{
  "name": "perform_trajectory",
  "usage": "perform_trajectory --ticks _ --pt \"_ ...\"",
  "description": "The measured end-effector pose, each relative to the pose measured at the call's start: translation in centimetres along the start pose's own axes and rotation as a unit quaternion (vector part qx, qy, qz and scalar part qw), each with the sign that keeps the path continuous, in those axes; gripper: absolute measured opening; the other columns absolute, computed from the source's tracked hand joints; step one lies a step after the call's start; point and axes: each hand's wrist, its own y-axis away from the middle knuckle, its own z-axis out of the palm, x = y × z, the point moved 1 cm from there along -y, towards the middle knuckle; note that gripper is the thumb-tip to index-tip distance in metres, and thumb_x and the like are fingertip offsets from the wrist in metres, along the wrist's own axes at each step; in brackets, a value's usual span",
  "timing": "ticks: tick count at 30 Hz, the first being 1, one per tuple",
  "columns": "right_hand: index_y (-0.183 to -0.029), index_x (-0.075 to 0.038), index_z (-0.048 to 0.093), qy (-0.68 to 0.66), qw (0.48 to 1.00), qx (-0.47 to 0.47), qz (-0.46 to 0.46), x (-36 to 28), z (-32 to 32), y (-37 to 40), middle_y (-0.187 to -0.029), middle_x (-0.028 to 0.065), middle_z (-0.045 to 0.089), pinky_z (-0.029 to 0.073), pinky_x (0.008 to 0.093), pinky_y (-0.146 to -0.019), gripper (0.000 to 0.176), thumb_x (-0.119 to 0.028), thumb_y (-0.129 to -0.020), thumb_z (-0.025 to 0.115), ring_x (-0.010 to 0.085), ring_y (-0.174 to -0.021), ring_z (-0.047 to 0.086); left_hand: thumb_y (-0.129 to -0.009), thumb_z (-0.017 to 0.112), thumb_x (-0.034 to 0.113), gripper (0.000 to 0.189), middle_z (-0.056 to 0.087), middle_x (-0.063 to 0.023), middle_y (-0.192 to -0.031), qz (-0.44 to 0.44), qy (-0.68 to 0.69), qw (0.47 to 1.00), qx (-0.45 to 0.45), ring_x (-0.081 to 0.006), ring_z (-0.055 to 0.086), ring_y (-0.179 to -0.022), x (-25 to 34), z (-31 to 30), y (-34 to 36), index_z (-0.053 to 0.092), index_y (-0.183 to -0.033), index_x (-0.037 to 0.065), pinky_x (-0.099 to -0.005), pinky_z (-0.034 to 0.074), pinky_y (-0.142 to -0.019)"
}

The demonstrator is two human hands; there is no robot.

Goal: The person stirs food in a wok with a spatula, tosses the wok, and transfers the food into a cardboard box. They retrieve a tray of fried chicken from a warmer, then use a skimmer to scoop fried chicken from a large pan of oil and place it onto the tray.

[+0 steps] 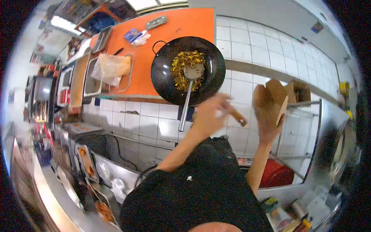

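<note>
An orange tabletop [189,23] spreads from 10 to 12 o'clock, with a bagged loaf of something pale [112,69] at 10. The black wok [160,79] sits at 12, reaching past the table's near edge, with yellow crumbly food [181,63] and a metal spatula [186,104] in it. The left hand [210,114] is at the wok's wooden handle [239,118]; blur hides its grip. The right hand [272,129], well apart, grasps a brown paper box [268,100] toward 3. White tiles [266,46] lie at 2, a metal counter [129,177] at 8.
</note>
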Motion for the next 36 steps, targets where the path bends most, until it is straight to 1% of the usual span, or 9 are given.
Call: perform_trajectory --ticks 2,5,7,10,18,25,29,34,36 --pt "-0.135 -0.011 0.035 -0.099 0.992 -0.057 0.047 -1.5 -2.5 -1.4 -0.138 0.0109 0.039 0.040 0.0436 -0.098 0.053 -0.035 -0.090 0.051 0.0275 -0.121 0.043 -0.082 0.060 0.017 0.012 0.060 -0.0118 -0.086 -0.040 -0.180 0.973 0.136 -0.0288 0.058 -0.082 -2.5 -3.3 2.9 0.056 -0.085 0.006 -0.0397 0.046 -0.071" --pt "-0.134 -0.018 0.040 -0.145 0.982 -0.104 0.064 -2.3 -6.8 -4.3 -0.138 0.0078 0.039 0.034 0.0502 -0.101 0.053 -0.049 -0.091 0.040 0.0293 -0.124 0.039 -0.081 0.063 0.031 0.028 0.060 -0.0134 -0.081 -0.184 -0.366 0.896 0.172 -0.0356 0.057 -0.081 -8.3 -5.2 9.9 0.054 -0.085 0.005 -0.0437 0.044 -0.070" --pt "-0.134 -0.018 0.040 -0.125 0.988 -0.015 0.085 -2.7 -7.6 -6.3 -0.136 0.0083 0.041 0.036 0.0508 -0.099 0.053 -0.049 -0.091 0.041 0.0295 -0.121 0.041 -0.080 0.064 0.041 0.040 0.062 -0.0168 -0.080 -0.345 -0.250 0.894 0.141 -0.0397 0.059 -0.079 -9.8 -4.4 11.3 0.051 -0.090 0.004 -0.0465 0.045 -0.068" --pt "-0.134 -0.017 0.041 -0.141 0.982 0.021 0.125 -2.7 -8.6 -8.3 -0.135 0.0079 0.042 0.034 0.0502 -0.099 0.052 -0.047 -0.091 0.042 0.0288 -0.120 0.040 -0.079 0.064 0.047 0.051 0.063 -0.0205 -0.081 -0.413 -0.252 0.867 0.118 -0.0422 0.060 -0.078 -10.3 -2.1 9.8 0.047 -0.097 0.003 -0.0482 0.046 -0.068" --pt "-0.129 -0.019 0.046 -0.103 0.976 -0.078 0.177 -3.1 -9.8 -13.6 -0.133 0.0088 0.044 0.036 0.0478 -0.094 0.051 -0.048 -0.087 0.051 0.0278 -0.120 0.040 -0.088 0.052 0.043 0.040 0.064 -0.0209 -0.082 -0.425 -0.255 0.858 0.133 -0.0420 0.061 -0.080 -12.6 0.0 4.8 0.055 -0.101 0.005 -0.0496 0.047 -0.070" --pt "-0.133 -0.016 0.042 -0.068 0.955 -0.074 0.281 -1.3 -4.9 -24.4 -0.133 0.0109 0.043 0.037 0.0487 -0.098 0.053 -0.046 -0.089 0.049 0.0303 -0.121 0.041 -0.087 0.053 0.034 0.034 0.064 -0.0209 -0.087 -0.442 -0.363 0.815 0.089 -0.0397 0.061 -0.083 -0.1 -7.4 4.0 0.059 -0.102 0.003 -0.0488 0.048 -0.075" --pt "-0.135 -0.008 0.036 -0.075 0.933 -0.114 0.332 1.0 -4.1 -33.2 -0.135 0.0159 0.039 0.037 0.0477 -0.101 0.056 -0.041 -0.091 0.048 0.0323 -0.125 0.037 -0.086 0.054 0.035 0.033 0.065 -0.0199 -0.086 -0.536 -0.449 0.715 0.022 -0.0367 0.063 -0.083 9.5 -10.1 1.8 0.062 -0.101 0.006 -0.0474 0.048 -0.075" --pt "-0.136 -0.007 0.034 0.129 0.933 -0.213 0.259 5.8 -2.8 -43.0 -0.134 0.0169 0.039 0.037 0.0456 -0.101 0.059 -0.044 -0.091 0.047 0.0320 -0.123 0.038 -0.083 0.057 0.035 0.032 0.066 -0.0186 -0.083 -0.584 -0.490 0.642 -0.084 -0.0359 0.064 -0.082 11.0 -11.4 -1.4 0.068 -0.090 0.006 -0.0450 0.050 -0.075" --pt "-0.136 -0.008 0.035 0.010 0.885 -0.234 0.402 6.1 1.3 -44.3 -0.134 0.0159 0.039 0.038 0.0462 -0.101 0.061 -0.047 -0.090 0.048 0.0322 -0.121 0.041 -0.082 0.058 0.036 0.033 0.066 -0.0187 -0.084 -0.601 -0.474 0.637 -0.087 -0.0354 0.064 -0.083 10.0 -11.2 -2.1 0.068 -0.089 0.006 -0.0440 0.050 -0.075"
